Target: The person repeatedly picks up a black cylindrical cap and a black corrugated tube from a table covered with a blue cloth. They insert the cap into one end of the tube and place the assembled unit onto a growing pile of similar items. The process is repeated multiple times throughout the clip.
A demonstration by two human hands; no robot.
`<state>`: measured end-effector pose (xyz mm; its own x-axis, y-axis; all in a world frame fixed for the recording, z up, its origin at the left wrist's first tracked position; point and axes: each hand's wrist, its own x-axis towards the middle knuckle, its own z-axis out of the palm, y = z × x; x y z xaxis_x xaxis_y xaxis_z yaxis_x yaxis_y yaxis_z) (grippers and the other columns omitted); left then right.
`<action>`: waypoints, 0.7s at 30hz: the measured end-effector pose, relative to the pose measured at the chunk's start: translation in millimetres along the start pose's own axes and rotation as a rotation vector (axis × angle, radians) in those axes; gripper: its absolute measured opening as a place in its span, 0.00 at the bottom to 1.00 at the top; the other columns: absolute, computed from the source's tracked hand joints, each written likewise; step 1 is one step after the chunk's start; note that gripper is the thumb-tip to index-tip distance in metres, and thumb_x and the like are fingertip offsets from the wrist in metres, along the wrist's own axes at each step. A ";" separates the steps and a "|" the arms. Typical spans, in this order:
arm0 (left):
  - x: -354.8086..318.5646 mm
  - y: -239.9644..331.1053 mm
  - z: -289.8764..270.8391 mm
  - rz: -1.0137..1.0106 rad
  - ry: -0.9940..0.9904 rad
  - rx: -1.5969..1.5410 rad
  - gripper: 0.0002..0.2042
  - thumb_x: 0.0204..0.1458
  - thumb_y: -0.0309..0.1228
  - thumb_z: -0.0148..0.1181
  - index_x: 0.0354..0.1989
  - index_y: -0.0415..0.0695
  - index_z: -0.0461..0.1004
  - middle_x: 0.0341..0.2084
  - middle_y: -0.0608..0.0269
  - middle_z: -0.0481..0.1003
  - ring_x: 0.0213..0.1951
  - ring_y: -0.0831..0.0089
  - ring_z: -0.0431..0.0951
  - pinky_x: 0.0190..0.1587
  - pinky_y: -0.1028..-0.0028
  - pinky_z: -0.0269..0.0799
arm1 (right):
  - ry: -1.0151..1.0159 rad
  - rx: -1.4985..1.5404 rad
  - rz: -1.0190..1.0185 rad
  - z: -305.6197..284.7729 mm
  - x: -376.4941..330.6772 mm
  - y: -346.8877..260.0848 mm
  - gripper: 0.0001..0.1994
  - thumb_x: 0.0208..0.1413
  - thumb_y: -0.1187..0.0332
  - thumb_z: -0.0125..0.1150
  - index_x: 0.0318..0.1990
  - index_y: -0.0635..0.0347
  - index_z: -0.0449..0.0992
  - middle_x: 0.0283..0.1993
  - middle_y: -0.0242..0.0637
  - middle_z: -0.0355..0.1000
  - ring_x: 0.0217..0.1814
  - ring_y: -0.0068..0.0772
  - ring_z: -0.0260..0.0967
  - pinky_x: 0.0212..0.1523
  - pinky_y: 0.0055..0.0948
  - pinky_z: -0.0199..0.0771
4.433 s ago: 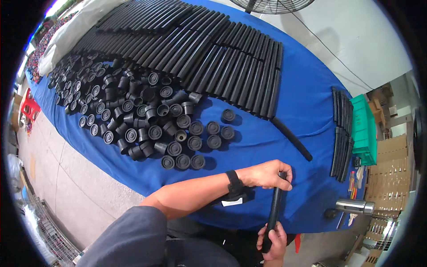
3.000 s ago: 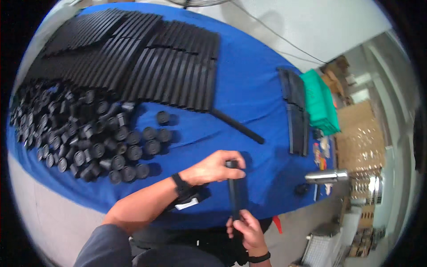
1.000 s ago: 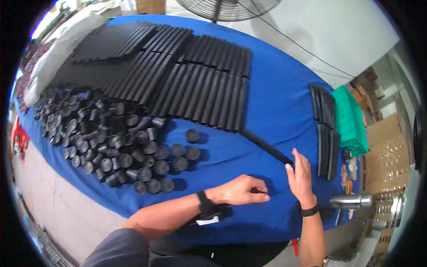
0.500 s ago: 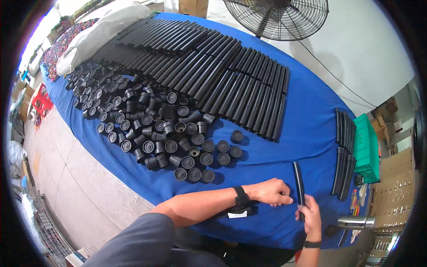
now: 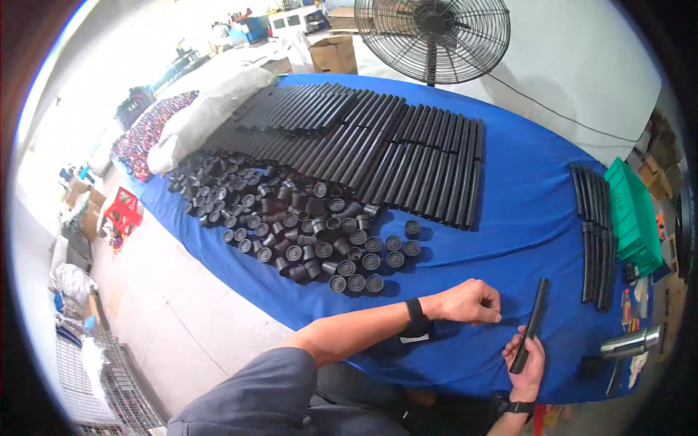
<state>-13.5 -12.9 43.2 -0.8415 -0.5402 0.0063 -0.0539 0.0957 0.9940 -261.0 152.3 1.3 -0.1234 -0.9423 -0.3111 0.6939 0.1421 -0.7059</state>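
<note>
In my right hand (image 5: 528, 361) is a slim black tube (image 5: 539, 309), gripped near its lower end and slanting up to the right above the blue cloth. My left hand (image 5: 469, 301) is just left of the tube and apart from it, fingers curled together with thumb and forefinger near each other; whatever they may hold is too small or hidden to tell. To the left lies a pile of black round caps (image 5: 294, 253), several of them standing apart at its right edge. Behind the caps, long rows of black tubes (image 5: 407, 171) lie side by side.
A blue cloth (image 5: 534, 196) covers the table. At the right lie more black tubes (image 5: 598, 261), a green crate (image 5: 631, 218) and a shiny metal cylinder (image 5: 631, 343). A fan (image 5: 434, 29) stands behind; a white sack (image 5: 211, 120) lies at the far left.
The tube in my right hand has swung from leaning left to leaning right. My left hand's fingers have curled in more. The whole view has shifted, showing more of the background.
</note>
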 end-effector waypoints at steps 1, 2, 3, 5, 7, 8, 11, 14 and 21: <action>-10.1 14.4 -2.2 0.051 0.050 0.106 0.09 0.58 0.31 0.66 0.34 0.36 0.80 0.24 0.61 0.79 0.29 0.76 0.79 0.34 0.71 0.75 | -0.009 -0.021 -0.016 1.6 -2.4 -0.6 0.17 0.63 0.69 0.59 0.56 0.65 0.70 0.36 0.41 0.75 0.36 0.40 0.78 0.38 0.41 0.83; -19.6 23.1 -7.2 0.102 0.096 0.211 0.09 0.57 0.31 0.67 0.35 0.36 0.80 0.25 0.60 0.79 0.30 0.74 0.79 0.35 0.70 0.75 | 0.011 -0.022 -0.014 0.0 -3.9 -1.5 0.16 0.62 0.69 0.58 0.55 0.66 0.70 0.36 0.41 0.75 0.36 0.40 0.78 0.37 0.41 0.83; -30.5 25.3 -15.5 0.096 0.125 0.266 0.08 0.56 0.30 0.67 0.37 0.37 0.80 0.29 0.57 0.81 0.33 0.70 0.81 0.39 0.67 0.76 | 0.022 -0.016 -0.002 1.0 -4.6 -1.3 0.15 0.61 0.70 0.57 0.54 0.66 0.71 0.36 0.41 0.75 0.35 0.41 0.78 0.37 0.41 0.83; -57.1 42.1 -43.8 0.101 0.254 0.480 0.07 0.55 0.29 0.67 0.38 0.38 0.81 0.30 0.55 0.81 0.32 0.67 0.81 0.38 0.67 0.77 | 0.052 0.008 0.005 1.1 -7.2 -3.7 0.14 0.60 0.72 0.56 0.53 0.66 0.72 0.35 0.41 0.76 0.33 0.41 0.78 0.35 0.41 0.83; -83.3 55.1 -86.7 0.071 0.425 0.735 0.07 0.55 0.27 0.66 0.39 0.38 0.81 0.32 0.54 0.81 0.32 0.64 0.82 0.36 0.68 0.78 | 0.072 -0.020 -0.031 -3.0 -12.0 -8.9 0.14 0.61 0.72 0.55 0.52 0.66 0.72 0.34 0.40 0.75 0.33 0.40 0.78 0.35 0.40 0.83; -102.3 62.2 -108.9 0.009 0.497 0.857 0.07 0.54 0.26 0.66 0.39 0.39 0.81 0.33 0.53 0.80 0.32 0.63 0.82 0.36 0.68 0.79 | 0.074 -0.019 -0.031 -1.6 -11.7 -7.8 0.13 0.61 0.72 0.54 0.52 0.65 0.72 0.34 0.40 0.75 0.33 0.39 0.78 0.35 0.39 0.83; -170.2 61.1 -176.0 -0.179 0.538 1.253 0.15 0.53 0.33 0.65 0.47 0.41 0.81 0.40 0.52 0.80 0.48 0.52 0.79 0.53 0.59 0.75 | 0.042 -0.016 0.003 12.1 -5.3 2.3 0.13 0.62 0.71 0.55 0.52 0.65 0.72 0.33 0.39 0.75 0.32 0.37 0.79 0.35 0.38 0.83; -190.1 48.1 -197.5 -0.305 0.462 1.303 0.19 0.53 0.33 0.65 0.53 0.43 0.78 0.46 0.51 0.79 0.52 0.51 0.77 0.57 0.58 0.72 | 0.018 -0.027 -0.011 9.2 -5.3 -2.1 0.13 0.63 0.70 0.55 0.52 0.65 0.73 0.33 0.38 0.76 0.32 0.37 0.79 0.35 0.37 0.82; -181.5 19.6 -201.6 -0.345 0.402 1.241 0.21 0.51 0.31 0.66 0.56 0.45 0.77 0.48 0.48 0.80 0.55 0.50 0.77 0.60 0.57 0.71 | 0.030 -0.024 -0.027 5.1 -8.7 -7.9 0.13 0.63 0.68 0.58 0.52 0.62 0.73 0.33 0.37 0.76 0.32 0.35 0.79 0.36 0.37 0.82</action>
<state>246.5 -81.6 83.6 -0.4834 -0.8751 0.0227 -0.8559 0.4779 0.1979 -261.8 157.9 12.8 -0.1631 -0.9365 -0.3104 0.6731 0.1244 -0.7290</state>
